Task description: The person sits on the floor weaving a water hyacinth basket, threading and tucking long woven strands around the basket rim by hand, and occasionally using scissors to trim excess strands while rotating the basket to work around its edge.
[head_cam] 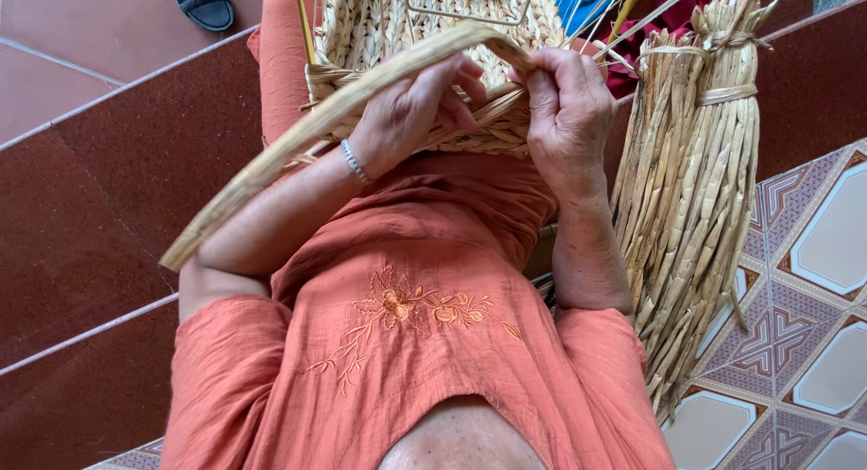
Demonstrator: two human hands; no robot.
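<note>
While both hands worked at mid-frame, the left hand (411, 109) was clenched around a long flat reed (298, 140) running down to the lower left, and the right hand (564, 104) pinched the same reed where it bent at the basket (433, 27) rim. Bent that sharply, the dry reed could crack, or slip loose if either grip eased. Beyond, the half-woven basket held nothing visible; a tied bundle (700, 172) of reeds stood at right.

The woven basket (424, 27) runs off the top edge; the black sandal (200, 2) is likewise cut.
</note>
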